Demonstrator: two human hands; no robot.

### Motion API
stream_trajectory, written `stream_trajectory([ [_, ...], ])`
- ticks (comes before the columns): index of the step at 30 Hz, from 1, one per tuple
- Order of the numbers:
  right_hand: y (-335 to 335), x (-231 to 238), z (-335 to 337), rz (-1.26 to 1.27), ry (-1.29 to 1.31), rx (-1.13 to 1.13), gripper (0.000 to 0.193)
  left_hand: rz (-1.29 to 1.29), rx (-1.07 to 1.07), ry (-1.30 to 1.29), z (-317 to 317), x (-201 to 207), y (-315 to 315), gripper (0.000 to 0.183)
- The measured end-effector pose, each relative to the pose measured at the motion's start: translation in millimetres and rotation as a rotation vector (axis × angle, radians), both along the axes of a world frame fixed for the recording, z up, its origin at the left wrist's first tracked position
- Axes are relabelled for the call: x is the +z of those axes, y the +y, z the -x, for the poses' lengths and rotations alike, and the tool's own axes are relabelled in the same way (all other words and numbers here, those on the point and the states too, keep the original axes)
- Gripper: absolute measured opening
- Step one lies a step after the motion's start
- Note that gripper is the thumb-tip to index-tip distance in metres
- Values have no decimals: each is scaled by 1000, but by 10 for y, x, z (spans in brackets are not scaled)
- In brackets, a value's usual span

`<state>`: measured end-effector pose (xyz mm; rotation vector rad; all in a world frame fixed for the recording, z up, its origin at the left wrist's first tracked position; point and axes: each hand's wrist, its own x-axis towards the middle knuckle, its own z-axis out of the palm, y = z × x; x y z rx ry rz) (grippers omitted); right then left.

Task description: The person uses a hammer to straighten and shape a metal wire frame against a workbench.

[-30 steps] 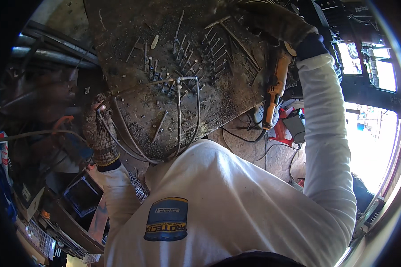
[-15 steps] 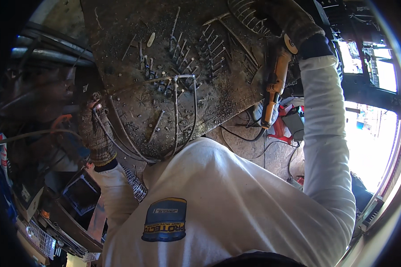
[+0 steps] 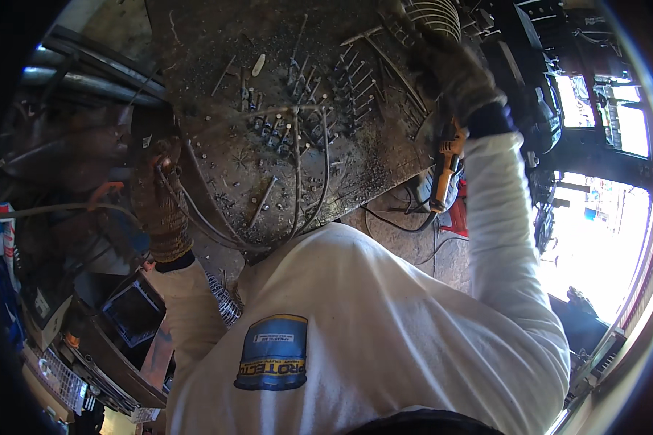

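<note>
My left hand, in a worn work glove, is closed on the ends of thin bent wire rods. They loop across a dirty metal worktable strewn with nails and short rods. My gloved right hand is raised at the table's right edge, curled beside a wire coil. What its fingers hold is hidden. Just under that wrist hangs an orange-handled tool with a black cable. Both arms wear white sleeves.
Dark pipes run along the upper left. Boxes and a wire basket sit low on the left. A red object lies on the concrete floor behind the tool. Bright openings and dark machinery fill the right.
My right hand has shifted up and right along the table edge, away from the orange handle. My left hand keeps its grip on the wire rods.
</note>
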<state>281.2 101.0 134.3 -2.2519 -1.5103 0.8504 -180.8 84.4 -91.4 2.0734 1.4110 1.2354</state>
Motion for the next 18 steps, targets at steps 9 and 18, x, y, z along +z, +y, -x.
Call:
stream_trajectory([
  [9, -869, -1048, 144, -120, 333, -354, 52, -174, 143, 285, -328, 589, 334, 32],
  [18, -1087, -1016, 343, -631, 1122, -117, 57, -84, 218, 387, -900, 923, 447, 19],
])
